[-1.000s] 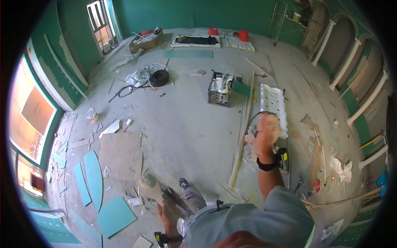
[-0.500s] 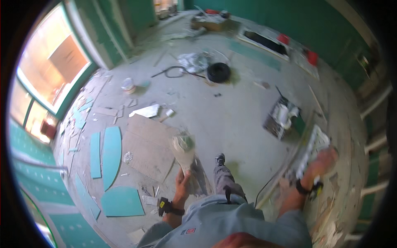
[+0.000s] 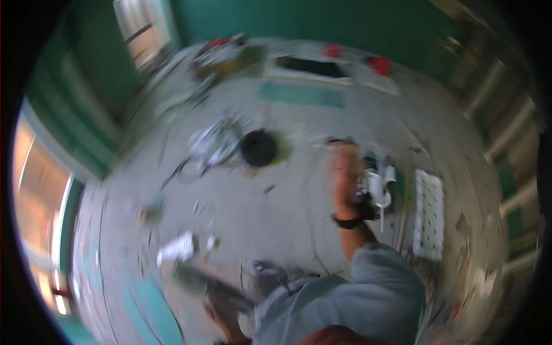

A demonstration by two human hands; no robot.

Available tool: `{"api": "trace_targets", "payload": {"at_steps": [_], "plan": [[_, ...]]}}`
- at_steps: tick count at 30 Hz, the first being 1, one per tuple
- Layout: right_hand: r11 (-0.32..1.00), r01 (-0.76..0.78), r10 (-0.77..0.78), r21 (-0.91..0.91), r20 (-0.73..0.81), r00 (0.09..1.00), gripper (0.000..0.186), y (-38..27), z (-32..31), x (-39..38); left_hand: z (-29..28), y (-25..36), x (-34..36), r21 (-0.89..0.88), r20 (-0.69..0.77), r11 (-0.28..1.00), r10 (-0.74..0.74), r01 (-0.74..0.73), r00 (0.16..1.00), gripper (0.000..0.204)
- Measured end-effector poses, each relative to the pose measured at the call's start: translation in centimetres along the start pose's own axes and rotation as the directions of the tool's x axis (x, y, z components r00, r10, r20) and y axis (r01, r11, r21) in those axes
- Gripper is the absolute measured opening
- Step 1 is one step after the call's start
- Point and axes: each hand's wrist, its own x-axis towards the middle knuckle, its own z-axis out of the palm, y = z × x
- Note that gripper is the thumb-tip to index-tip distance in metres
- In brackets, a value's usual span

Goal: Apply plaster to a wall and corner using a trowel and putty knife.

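Observation:
My left hand (image 3: 221, 313), low in the view, is closed around a long greyish object (image 3: 224, 290) with a pale green, see-through-looking end; motion blur hides its exact kind. My right hand (image 3: 345, 172) reaches forward over the floor, beside a box (image 3: 371, 210) filled with white and dark items. Blur smears its fingers, so whether they grip anything is unclear. I cannot tell whether the hand touches the box. A black band circles my right wrist.
A black coil (image 3: 257, 148) lies ahead, next to crumpled clear plastic (image 3: 215, 141). Right of the box is a white perforated strip (image 3: 429, 215). White scrap (image 3: 177, 248) and teal board offcuts (image 3: 150, 310) lie at left. Farther off are a teal panel (image 3: 300, 95) and a cardboard box (image 3: 221, 64).
My view has swung to the right. My right hand has moved forward and inward toward the box. My left hand still holds the long object, which now points leftward instead of forward.

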Motion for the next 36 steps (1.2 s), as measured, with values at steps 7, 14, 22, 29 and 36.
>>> {"api": "trace_targets", "payload": {"at_steps": [7,14,22,29,36], "plan": [[0.925,-0.06,0.149,-0.375,0.214,0.965,0.038,4.6,10.8,5.3,4.5,2.7,19.2,0.107,0.006,0.991,0.08,-0.08,0.997,0.035],[0.997,0.081,-0.078,-0.002,-0.313,0.947,0.038,4.8,20.3,12.5,12.2,7.3,39.4,0.146,0.066,0.982,0.109,-0.118,0.992,0.034],[0.844,0.155,-0.067,-0.514,0.186,0.98,0.019,18.1,40.2,16.2,14.4,7.8,57.2,0.069,0.13,0.993,0.087,-0.096,0.988,0.031],[0.749,0.388,0.596,-0.537,0.802,-0.041,0.028,36.1,66.4,7.3,15.3,13.9,69.7,0.085,-0.096,0.995,0.057,-0.049,0.994,0.03],[0.983,-0.183,-0.006,0.011,1.0,0.025,0.035,36.6,88.7,6.2,15.3,16.2,77.2,-0.058,-0.368,0.99,0.101,-0.131,0.925,0.029]]}}
